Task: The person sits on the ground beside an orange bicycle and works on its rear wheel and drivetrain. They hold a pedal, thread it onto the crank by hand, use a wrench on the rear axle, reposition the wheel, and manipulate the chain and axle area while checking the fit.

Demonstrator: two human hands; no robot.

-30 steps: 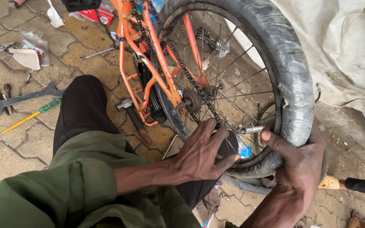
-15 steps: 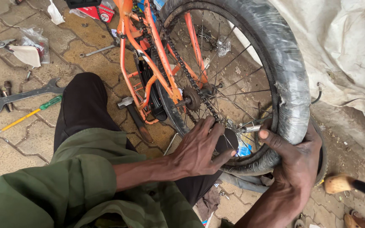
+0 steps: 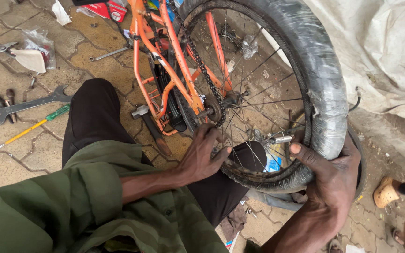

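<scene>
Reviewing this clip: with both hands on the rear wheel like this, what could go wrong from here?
1. The left hand has its fingers among the spokes near the chain; if the wheel turned, they might get pinched.
2. The right hand grips the plastic-wrapped tyre; the slick wrap may let it slip.
3. The spanner and screwdriver lie loose on the paving beside the knee, easy to kick.

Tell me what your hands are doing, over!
Left hand on wheel rim by the spokes. Right hand gripping the tyre. Orange bike frame close by.
</scene>
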